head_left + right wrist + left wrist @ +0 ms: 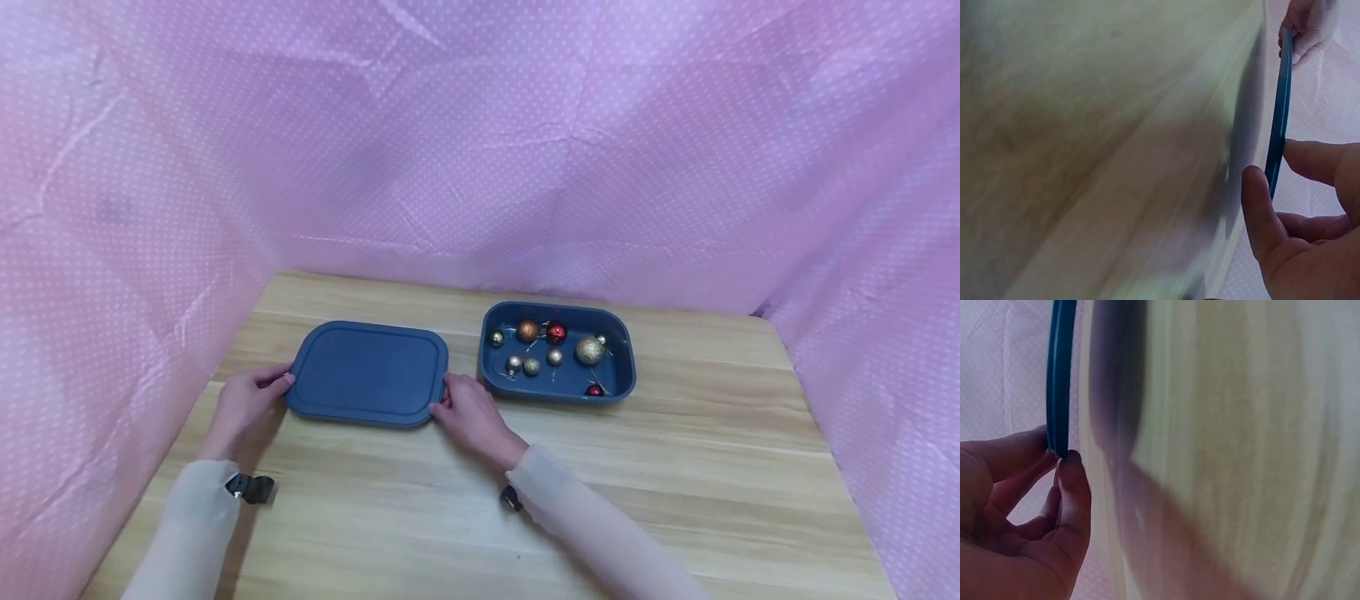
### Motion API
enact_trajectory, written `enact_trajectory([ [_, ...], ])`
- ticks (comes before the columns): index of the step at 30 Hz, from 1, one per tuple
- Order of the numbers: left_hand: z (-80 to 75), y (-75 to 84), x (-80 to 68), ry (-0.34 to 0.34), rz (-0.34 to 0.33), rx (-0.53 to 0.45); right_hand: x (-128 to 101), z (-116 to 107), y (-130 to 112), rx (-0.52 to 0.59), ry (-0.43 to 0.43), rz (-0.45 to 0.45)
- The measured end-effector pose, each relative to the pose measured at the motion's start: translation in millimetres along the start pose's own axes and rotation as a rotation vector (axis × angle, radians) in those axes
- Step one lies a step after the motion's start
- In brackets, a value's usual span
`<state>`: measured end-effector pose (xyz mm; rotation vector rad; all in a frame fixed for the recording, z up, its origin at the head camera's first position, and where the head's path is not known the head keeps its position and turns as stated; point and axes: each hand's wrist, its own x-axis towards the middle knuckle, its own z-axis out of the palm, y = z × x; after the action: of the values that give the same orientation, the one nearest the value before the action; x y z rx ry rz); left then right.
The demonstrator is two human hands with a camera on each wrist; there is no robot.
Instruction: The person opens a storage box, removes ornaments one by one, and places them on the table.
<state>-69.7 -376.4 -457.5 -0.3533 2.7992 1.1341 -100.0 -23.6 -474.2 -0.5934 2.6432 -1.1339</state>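
Blue lid (367,372) sits in the middle of the picture, lifted just off the wooden desk (675,467). The left hand (243,406) pinches its left edge and the right hand (468,414) pinches its right edge, thumb under and fingers on top. The lid is off the box, so the box is open and not yet covered. One blue box (557,352) stands just right of the lid. Inside it I count about nine shiny little balls (589,350): gold, red and silver. One lid, one box, two hands.
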Motion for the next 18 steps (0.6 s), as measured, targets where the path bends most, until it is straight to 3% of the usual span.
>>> enact_trajectory([
  [4, 0.2, 2.2, 3.2, -0.022, 0.030, 0.042, 1.4, 2.0, 2.7, -0.024, -0.025, 0.024],
  [9, 1.9, -0.7, 4.6, -0.053, 0.021, 0.064, 3.7, 2.6, 1.3, -0.053, -0.049, 0.037],
  [18, 2.4, -5.2, 7.0, -0.115, -0.078, 0.129, 7.8, 0.5, -2.5, -0.116, -0.089, 0.041],
])
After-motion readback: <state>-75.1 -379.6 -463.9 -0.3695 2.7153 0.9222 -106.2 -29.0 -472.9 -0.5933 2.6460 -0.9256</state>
